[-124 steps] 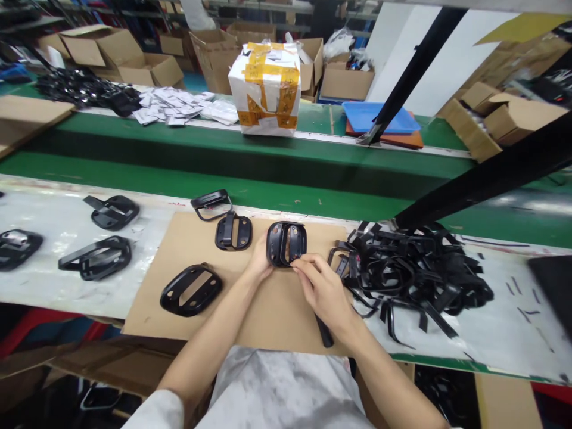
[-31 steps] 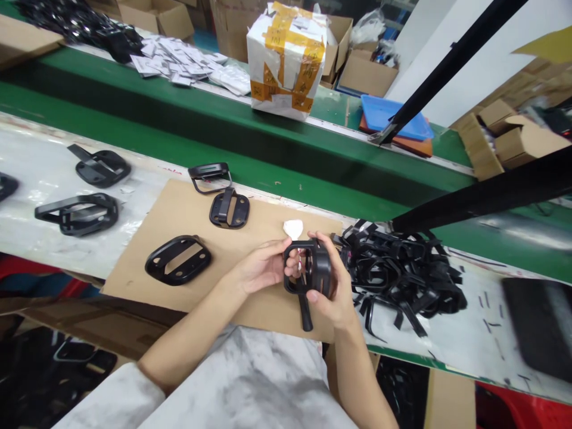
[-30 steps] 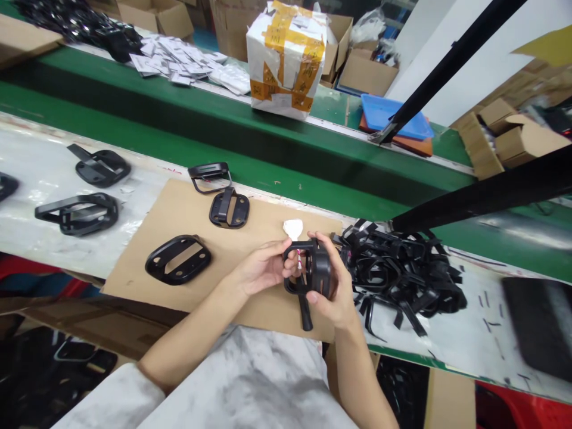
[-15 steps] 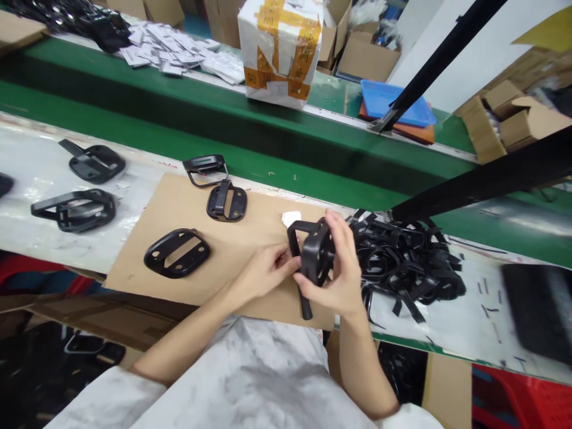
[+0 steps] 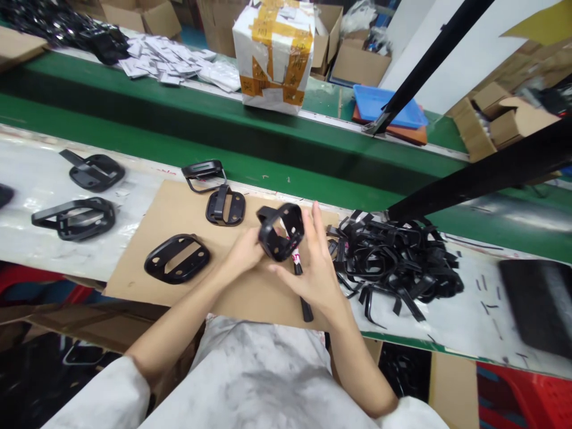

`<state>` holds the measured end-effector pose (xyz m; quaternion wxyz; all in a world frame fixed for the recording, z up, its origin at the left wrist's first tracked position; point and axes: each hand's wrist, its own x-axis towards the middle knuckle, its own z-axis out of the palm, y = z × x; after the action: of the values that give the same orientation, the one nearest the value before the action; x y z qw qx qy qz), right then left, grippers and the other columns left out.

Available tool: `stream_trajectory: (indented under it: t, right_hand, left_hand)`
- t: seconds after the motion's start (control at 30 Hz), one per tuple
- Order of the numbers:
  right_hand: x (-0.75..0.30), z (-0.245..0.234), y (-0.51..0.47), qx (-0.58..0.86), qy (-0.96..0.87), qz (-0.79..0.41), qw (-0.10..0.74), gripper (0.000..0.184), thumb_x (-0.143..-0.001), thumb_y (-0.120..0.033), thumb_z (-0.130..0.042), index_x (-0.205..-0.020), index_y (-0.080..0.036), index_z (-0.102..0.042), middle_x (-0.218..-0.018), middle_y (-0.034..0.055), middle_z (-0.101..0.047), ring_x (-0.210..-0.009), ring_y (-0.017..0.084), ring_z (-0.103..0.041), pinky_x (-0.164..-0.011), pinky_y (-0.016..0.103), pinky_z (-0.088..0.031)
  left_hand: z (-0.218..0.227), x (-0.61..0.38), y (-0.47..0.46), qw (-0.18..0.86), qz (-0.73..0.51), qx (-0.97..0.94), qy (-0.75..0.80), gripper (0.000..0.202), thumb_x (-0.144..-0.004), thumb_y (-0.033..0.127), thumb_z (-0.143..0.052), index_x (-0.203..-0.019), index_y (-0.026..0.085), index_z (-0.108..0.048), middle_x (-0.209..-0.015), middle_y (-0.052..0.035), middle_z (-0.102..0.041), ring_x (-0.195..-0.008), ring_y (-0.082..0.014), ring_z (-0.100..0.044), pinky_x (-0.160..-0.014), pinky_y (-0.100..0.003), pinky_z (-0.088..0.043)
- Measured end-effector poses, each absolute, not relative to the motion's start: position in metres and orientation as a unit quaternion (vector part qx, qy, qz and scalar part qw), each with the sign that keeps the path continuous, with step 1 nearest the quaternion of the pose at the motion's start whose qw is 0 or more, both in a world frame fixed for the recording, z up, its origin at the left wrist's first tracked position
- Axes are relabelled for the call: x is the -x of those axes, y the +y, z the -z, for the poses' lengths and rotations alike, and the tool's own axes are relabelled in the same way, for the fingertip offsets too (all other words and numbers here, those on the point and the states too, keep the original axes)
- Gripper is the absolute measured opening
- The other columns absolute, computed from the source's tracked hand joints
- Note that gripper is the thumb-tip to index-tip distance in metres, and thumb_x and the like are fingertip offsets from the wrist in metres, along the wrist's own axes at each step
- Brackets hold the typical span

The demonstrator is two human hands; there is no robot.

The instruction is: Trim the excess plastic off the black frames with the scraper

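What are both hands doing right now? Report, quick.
Left hand: closed, holding a black rounded ring-shaped part, apparently plastic.
Right hand: open, spread beside that part; whether it touches cannot be told.

Lettering, none surely readable
Dark Chinese characters mark the yellow tape on the far white box; red scrawl on the left bench is illegible.
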<state>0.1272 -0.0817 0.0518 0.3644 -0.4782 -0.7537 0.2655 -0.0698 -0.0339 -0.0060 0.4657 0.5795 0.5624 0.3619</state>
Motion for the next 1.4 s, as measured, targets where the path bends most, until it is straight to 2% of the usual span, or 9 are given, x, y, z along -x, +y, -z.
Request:
stream_trajectory:
  t: [0.13, 0.2, 0.63, 0.87, 1.0, 1.07, 1.17, 1.23, 1.4]
  right_hand:
    - [-0.132, -0.021, -0.119, 0.585, -0.677, -0.251, 0.369, 0.058, -0.101, -0.032, -0.065, -0.156, -0.029, -0.047, -0.148, 0.0139, -0.055, -0.140, 0.033, -0.056, -0.117, 0.056, -0.050]
    - [-0.131, -0.004, -0.139, 0.630, -0.683, -0.217, 0.300, 0.046, -0.100, -0.030, -0.065, -0.145, -0.027, -0.057, -0.137, 0.0137, -0.059, -0.132, 0.035, -0.058, -0.112, 0.059, -0.052]
    - [-0.159, 0.013, -0.116, 0.620, -0.697, -0.215, 0.290, 0.052, -0.102, -0.031, -0.059, -0.152, -0.021, -0.049, -0.148, 0.0162, -0.055, -0.141, 0.033, -0.052, -0.119, 0.054, -0.046]
    - [-0.146, 0.009, -0.121, 0.662, -0.692, -0.225, 0.180, 0.032, -0.095, -0.027, -0.064, -0.126, -0.018, -0.066, -0.114, 0.0128, -0.073, -0.106, 0.033, -0.069, -0.094, 0.048, -0.057]
    - [-0.157, 0.003, -0.109, 0.652, -0.651, -0.286, 0.263, 0.028, -0.097, -0.024, -0.056, -0.121, -0.018, -0.070, -0.116, 0.0123, -0.074, -0.103, 0.028, -0.073, -0.090, 0.040, -0.059]
    - [-0.160, -0.001, -0.107, 0.640, -0.604, -0.358, 0.311, 0.029, -0.101, -0.032, -0.055, -0.122, -0.019, -0.071, -0.096, 0.0066, -0.075, -0.080, 0.022, -0.072, -0.071, 0.033, -0.059]
    - [-0.155, -0.003, -0.118, 0.629, -0.490, -0.475, 0.372, 0.041, -0.105, -0.051, -0.054, -0.129, -0.020, -0.066, -0.067, -0.0050, -0.058, -0.043, 0.012, -0.049, -0.039, 0.023, -0.039]
    - [-0.150, -0.001, -0.133, 0.614, -0.432, -0.514, 0.415, 0.047, -0.104, -0.059, -0.055, -0.132, -0.022, -0.061, -0.075, -0.0047, -0.059, -0.039, 0.008, -0.044, -0.034, 0.021, -0.032]
    - [-0.149, 0.011, -0.173, 0.615, -0.400, -0.550, 0.399, 0.054, -0.106, -0.059, -0.055, -0.145, -0.023, -0.061, -0.081, -0.0019, -0.059, -0.046, 0.010, -0.047, -0.037, 0.022, -0.040]
  left_hand:
    - [0.008, 0.086, -0.007, 0.345, -0.335, -0.614, 0.626, 0.026, -0.093, 0.036, -0.062, -0.074, 0.019, -0.066, -0.072, -0.0069, -0.070, -0.082, -0.0271, -0.069, -0.075, -0.033, -0.049]
    - [0.009, 0.087, 0.001, 0.298, -0.275, -0.650, 0.643, 0.036, -0.095, 0.039, -0.060, -0.064, 0.020, -0.058, -0.066, -0.0079, -0.065, -0.074, -0.0261, -0.066, -0.071, -0.033, -0.044]
    - [0.030, 0.086, 0.001, 0.209, -0.234, -0.742, 0.593, 0.039, -0.095, 0.037, -0.051, -0.061, 0.026, -0.035, -0.068, -0.0085, -0.061, -0.071, -0.0227, -0.058, -0.073, -0.035, -0.045]
    - [0.030, 0.087, -0.001, 0.190, -0.205, -0.762, 0.583, 0.031, -0.094, 0.031, -0.053, -0.065, 0.021, -0.055, -0.078, -0.0130, -0.069, -0.077, -0.0254, -0.063, -0.076, -0.036, -0.047]
    - [0.024, 0.088, -0.003, 0.186, -0.191, -0.780, 0.566, 0.022, -0.094, 0.029, -0.055, -0.081, 0.017, -0.068, -0.093, -0.0137, -0.073, -0.090, -0.0274, -0.069, -0.084, -0.037, -0.049]
    - [0.021, 0.086, -0.002, 0.171, -0.165, -0.787, 0.569, 0.023, -0.096, 0.030, -0.054, -0.084, 0.017, -0.069, -0.093, -0.0138, -0.073, -0.091, -0.0286, -0.070, -0.084, -0.038, -0.049]
    - [0.018, 0.080, 0.003, 0.140, -0.143, -0.772, 0.604, 0.031, -0.102, 0.035, -0.049, -0.086, 0.017, -0.070, -0.094, -0.0149, -0.075, -0.092, -0.0296, -0.070, -0.079, -0.037, -0.048]
    - [0.018, 0.075, 0.007, 0.123, -0.144, -0.752, 0.632, 0.036, -0.105, 0.039, -0.046, -0.088, 0.017, -0.070, -0.096, -0.0153, -0.076, -0.093, -0.0299, -0.070, -0.076, -0.037, -0.046]
    - [0.024, 0.067, 0.011, 0.097, -0.136, -0.754, 0.635, 0.034, -0.101, 0.038, -0.053, -0.077, 0.018, -0.067, -0.088, -0.0149, -0.072, -0.092, -0.0317, -0.066, -0.083, -0.042, -0.045]
